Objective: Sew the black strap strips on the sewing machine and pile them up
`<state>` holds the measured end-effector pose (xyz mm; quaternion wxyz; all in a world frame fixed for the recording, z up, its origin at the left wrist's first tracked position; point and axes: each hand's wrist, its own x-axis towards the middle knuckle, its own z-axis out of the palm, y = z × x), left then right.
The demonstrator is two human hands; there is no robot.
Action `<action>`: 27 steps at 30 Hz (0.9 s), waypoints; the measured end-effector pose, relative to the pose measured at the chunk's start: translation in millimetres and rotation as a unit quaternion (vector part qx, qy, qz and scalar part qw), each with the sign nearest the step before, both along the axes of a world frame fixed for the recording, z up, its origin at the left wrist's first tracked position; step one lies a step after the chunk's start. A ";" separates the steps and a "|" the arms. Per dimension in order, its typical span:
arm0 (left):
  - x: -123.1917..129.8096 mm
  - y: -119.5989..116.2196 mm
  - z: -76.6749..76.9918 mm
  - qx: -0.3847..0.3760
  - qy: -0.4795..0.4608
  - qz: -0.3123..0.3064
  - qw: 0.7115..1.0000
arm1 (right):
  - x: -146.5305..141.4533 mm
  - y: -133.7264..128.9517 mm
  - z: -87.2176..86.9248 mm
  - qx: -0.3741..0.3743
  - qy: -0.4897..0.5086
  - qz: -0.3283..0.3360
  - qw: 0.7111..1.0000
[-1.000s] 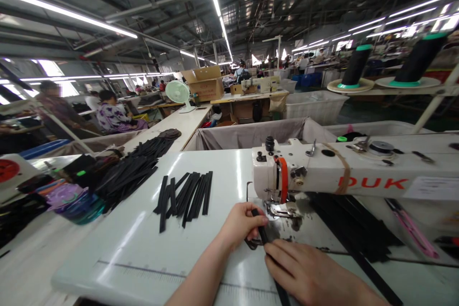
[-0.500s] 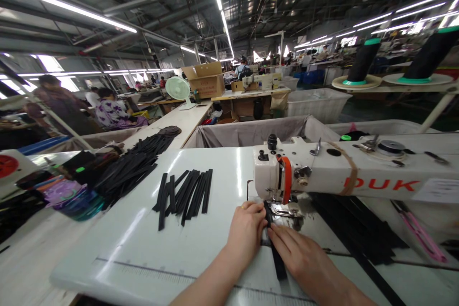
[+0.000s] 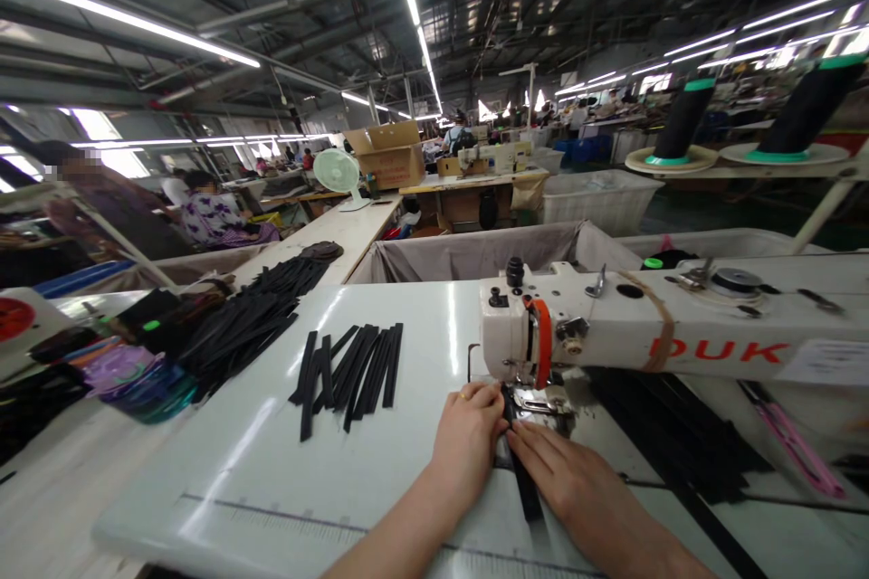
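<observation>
A narrow black fabric strip (image 3: 523,481) runs from the needle area of the white sewing machine (image 3: 577,318) toward me. My left hand (image 3: 467,436) grips its left edge close to the presser foot, fingers curled. Just behind, my right hand (image 3: 562,470) presses it from the right with its fingers together. The needle itself is hidden behind the machine head and my fingers. Left of my hands, several cut black strips (image 3: 349,373) lie side by side on the pale machine table (image 3: 272,470).
A bigger heap of black strips (image 3: 251,317) lies at the left, near a bluish container (image 3: 153,389). More black pieces (image 3: 679,434) and pink-handled snips (image 3: 794,443) rest under the machine arm. A cloth-lined bin (image 3: 475,253) stands behind the table; a fan (image 3: 339,174) is farther back.
My hands and the strip stay in nearly the same place at the machine. The camera view shifts slightly, and a person at the far left has moved.
</observation>
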<state>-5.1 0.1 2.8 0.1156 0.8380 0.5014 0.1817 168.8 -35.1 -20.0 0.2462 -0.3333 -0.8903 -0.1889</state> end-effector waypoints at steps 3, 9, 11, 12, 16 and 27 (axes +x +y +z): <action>1.2 1.2 -2.3 0.002 0.005 0.014 1.000 | -1.4 1.3 4.1 -0.027 0.000 -0.008 1.000; 3.7 -0.7 -1.9 0.008 -0.007 0.009 1.000 | -1.7 0.6 11.2 -0.089 -0.001 0.005 0.996; 3.4 -1.7 -1.2 0.014 -0.011 0.007 1.000 | -1.5 1.4 12.0 -0.100 0.006 0.001 0.995; 3.3 -1.9 -0.9 0.016 -0.013 0.007 1.000 | -1.3 2.4 12.0 -0.102 0.011 -0.003 0.995; 3.2 -1.5 -0.5 0.019 -0.028 0.013 0.999 | 2.8 6.8 12.2 -0.105 0.045 0.009 0.993; 3.2 -3.3 0.2 0.011 -0.034 0.016 0.999 | 21.8 5.6 22.4 -0.236 0.093 0.083 0.964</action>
